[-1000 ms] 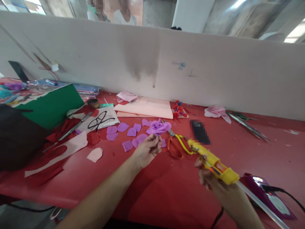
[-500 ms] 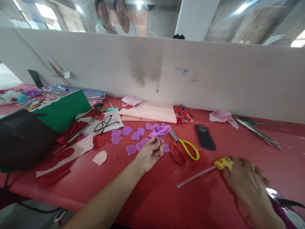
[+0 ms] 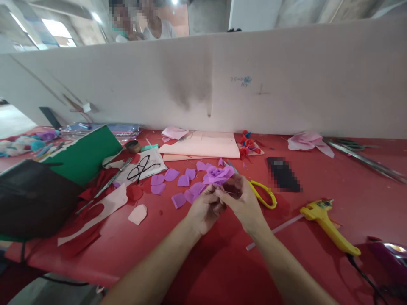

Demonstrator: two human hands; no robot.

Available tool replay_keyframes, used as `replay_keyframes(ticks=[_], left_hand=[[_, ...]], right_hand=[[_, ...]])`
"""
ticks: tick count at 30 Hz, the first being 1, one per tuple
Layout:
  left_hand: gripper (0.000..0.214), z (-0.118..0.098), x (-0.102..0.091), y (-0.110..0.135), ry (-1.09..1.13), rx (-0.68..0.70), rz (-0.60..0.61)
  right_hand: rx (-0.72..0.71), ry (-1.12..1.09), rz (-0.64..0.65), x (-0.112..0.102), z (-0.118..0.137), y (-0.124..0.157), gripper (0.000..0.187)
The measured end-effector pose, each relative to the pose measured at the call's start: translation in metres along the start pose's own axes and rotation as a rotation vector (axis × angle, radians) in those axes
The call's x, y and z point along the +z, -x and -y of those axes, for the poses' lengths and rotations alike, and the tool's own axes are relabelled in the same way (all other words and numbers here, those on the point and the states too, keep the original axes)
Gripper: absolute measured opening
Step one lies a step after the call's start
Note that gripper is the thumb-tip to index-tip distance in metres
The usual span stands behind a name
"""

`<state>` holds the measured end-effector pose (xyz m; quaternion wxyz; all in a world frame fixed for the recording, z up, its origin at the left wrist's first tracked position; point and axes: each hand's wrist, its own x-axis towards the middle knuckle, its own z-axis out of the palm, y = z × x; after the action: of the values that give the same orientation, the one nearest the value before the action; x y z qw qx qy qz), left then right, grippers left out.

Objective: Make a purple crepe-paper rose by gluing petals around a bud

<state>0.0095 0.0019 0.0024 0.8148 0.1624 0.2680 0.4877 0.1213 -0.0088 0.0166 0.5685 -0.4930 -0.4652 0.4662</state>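
Observation:
A purple paper flower (image 3: 219,173) is held up over the middle of the red table. My left hand (image 3: 208,205) pinches it from below, near its base. My right hand (image 3: 238,197) has its fingers closed at the flower's right side and underside, touching it. Loose purple petals (image 3: 183,181) lie just behind and left of my hands. Yellow-handled scissors (image 3: 265,195) rest to the right, partly hidden behind my right hand. The yellow glue gun (image 3: 327,224) lies on the table with a clear glue stick (image 3: 288,223) poking out of its back.
A blurred dark phone-like object (image 3: 283,173) lies at right. Folded pale pink paper (image 3: 203,145) and red flowers (image 3: 249,146) are at the back. Glasses (image 3: 143,168), red scraps and a dark bag (image 3: 34,199) stand left. A white partition (image 3: 127,84) rises behind; two people are beyond it.
My right hand has let go of the glue gun, which now lies on the table, and has moved left to the purple flower. My left hand still holds the flower.

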Motion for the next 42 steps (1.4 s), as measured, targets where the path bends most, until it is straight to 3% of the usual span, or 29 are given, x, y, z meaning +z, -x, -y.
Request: replay_keyframes(ticks=[20,25,34,39,42], left_hand=[[0.022,0.0050,0.0027,0.0039,-0.057,-0.061,0.063],[0.022,0.0056,0.0028,0.0036,-0.055,-0.040,0.055],[0.020,0.0054,0.0004,0.0018,-0.086,-0.030,0.044],[0.019,0.0038,0.0023,0.0030,-0.120,0.032,0.026],[0.017,0.0021,0.0053,0.0050,-0.133,0.055,0.015]], right_hand=[[-0.042,-0.036,0.037,-0.0042,0.0058,0.0051,0.025],[-0.070,0.005,0.029,-0.0056,0.0048,0.0057,0.033],[-0.027,-0.077,0.024,-0.0078,0.0056,0.0070,0.022],[0.025,-0.162,0.121,-0.0073,-0.0006,0.0056,0.017],[0.049,-0.200,0.111,-0.0074,-0.0030,0.0050,0.016]])
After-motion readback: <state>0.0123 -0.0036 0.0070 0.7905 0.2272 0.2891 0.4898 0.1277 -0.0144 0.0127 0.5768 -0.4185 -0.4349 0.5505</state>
